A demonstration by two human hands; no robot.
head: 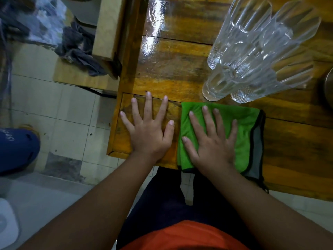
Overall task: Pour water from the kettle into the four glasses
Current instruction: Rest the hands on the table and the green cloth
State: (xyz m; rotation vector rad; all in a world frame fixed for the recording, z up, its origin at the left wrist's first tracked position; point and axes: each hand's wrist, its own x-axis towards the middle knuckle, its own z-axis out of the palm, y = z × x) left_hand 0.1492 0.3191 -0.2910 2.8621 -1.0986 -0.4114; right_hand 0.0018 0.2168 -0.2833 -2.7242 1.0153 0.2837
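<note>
Both hands lie flat and open, gripping nothing: the left hand (150,131) on the bare wooden table (180,69), the right hand (214,141) pressed on one folded green cloth (241,123). The glasses (252,56) stand upright in a tight cluster ahead and to the right, just beyond the cloth, so the right hand is nearer. They overlap in this view; four seems likely, though only three bases are clearly visible. The kettle is probably the metal edge (329,87) at the far right, though too little shows to be sure.
</note>
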